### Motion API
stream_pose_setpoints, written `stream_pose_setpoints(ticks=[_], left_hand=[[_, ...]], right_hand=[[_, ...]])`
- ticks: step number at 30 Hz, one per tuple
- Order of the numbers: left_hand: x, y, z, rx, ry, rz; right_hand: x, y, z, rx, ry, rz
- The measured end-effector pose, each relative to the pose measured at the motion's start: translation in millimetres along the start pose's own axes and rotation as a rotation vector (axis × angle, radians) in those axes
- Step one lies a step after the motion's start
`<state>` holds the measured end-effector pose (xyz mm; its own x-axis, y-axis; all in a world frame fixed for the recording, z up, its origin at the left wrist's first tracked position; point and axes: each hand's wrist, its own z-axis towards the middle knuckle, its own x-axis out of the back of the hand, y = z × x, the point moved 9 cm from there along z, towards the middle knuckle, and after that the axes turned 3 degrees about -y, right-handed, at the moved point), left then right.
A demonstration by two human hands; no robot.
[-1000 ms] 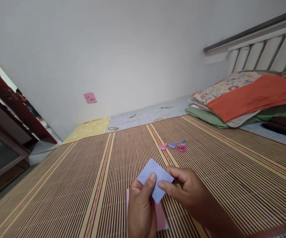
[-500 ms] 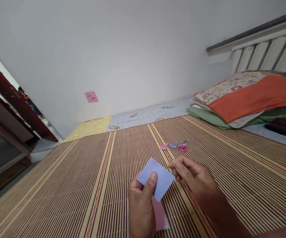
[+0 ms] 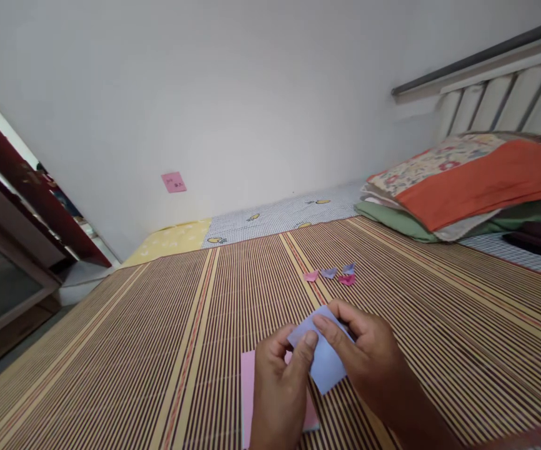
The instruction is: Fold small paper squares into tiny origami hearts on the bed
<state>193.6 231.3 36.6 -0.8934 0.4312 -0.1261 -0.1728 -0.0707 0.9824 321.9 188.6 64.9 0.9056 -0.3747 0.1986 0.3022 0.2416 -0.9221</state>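
Note:
A square sheet of light blue paper (image 3: 327,365) is held up between both hands, above the striped mat. My left hand (image 3: 282,381) pinches its left side, thumb on top and fingers beneath. On its upper right part presses my right hand (image 3: 368,350), also thumb on top, with the fingers behind the sheet. Below my left hand lies a pad of pink paper (image 3: 248,390), partly covered by that hand. Farther up the mat sit several small folded paper pieces: a pale pink one (image 3: 310,275), a bluish one (image 3: 329,273) and a magenta one (image 3: 346,279) among them.
The striped bamboo mat (image 3: 148,350) covers the bed. Folded bedding with an orange band (image 3: 481,181) is stacked at the right, below a white radiator (image 3: 509,94). A pink note (image 3: 173,182) is stuck on the wall. A dark red door frame (image 3: 45,200) stands at left.
My right hand has moved left and taken hold of the blue paper. The sheet has shifted right and turned, and my left hand moved right with it, uncovering more of the pink pad.

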Motion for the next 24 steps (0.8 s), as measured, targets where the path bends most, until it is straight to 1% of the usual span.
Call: stream_pose_setpoints(ticks=[2, 5, 8, 11, 14, 16, 20, 24], left_hand=[[4.7, 4, -2, -0.027, 0.03, 0.049], [7.1, 9, -4, -0.059, 0.048, 0.116], [8.2, 7, -3, -0.05, 0.055, 0.077], [4.5, -2, 2, 0.005, -0.002, -0.053], [-8.1, -12, 4, 0.095, -0.126, -0.181], [-14.6, -15, 3, 0.118, -0.168, -0.208], [-19.7, -9, 1, 0.051, -0.174, -0.19], [-17.9, -5, 1, 0.0, -0.178, -0.048]], right_hand=[[0, 2, 1, -0.006, -0.01, 0.021], [-2, 4, 2, -0.036, -0.051, 0.106], [-3, 5, 2, -0.051, -0.066, 0.148], [-2, 7, 2, -0.055, -0.057, 0.126], [1, 8, 2, -0.036, -0.034, 0.098], [3, 6, 2, -0.014, -0.008, 0.087], [7, 6, 2, -0.016, 0.051, 0.122], [13, 14, 1, -0.062, 0.113, 0.205]])
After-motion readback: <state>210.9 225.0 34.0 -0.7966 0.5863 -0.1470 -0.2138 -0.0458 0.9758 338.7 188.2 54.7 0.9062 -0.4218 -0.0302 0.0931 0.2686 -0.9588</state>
